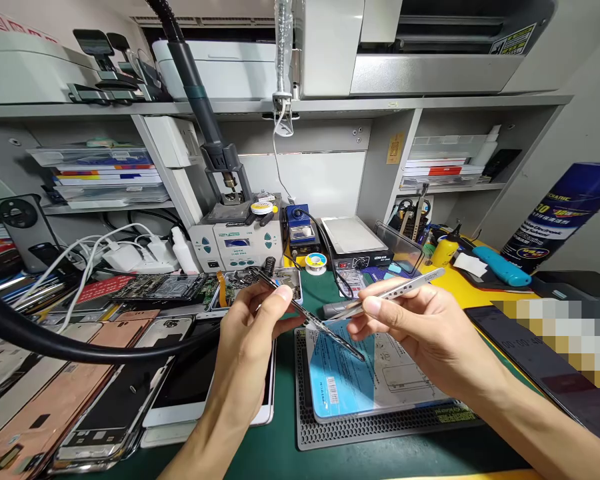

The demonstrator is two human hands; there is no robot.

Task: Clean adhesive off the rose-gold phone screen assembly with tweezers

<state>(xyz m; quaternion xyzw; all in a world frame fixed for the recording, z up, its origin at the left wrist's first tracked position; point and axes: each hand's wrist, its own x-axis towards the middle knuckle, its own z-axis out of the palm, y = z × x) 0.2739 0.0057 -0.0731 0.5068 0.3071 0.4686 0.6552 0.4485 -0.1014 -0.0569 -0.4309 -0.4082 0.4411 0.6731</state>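
Observation:
My left hand is closed around a thin, dark phone-like slab, tilted and seen almost edge-on, so its faces are mostly hidden. The thumb presses on its upper edge. In my right hand, metal tweezers are pinched between thumb and fingers. They point left toward the slab; I cannot tell whether their tips touch it. Below both hands lies a blue and white flat box on a black perforated mat.
Dismantled phones and screens cover the left side, crossed by a black hose. Behind stand a rework station, a solder spool and a hot plate. A blue spray can stands at the right, above a dark phone.

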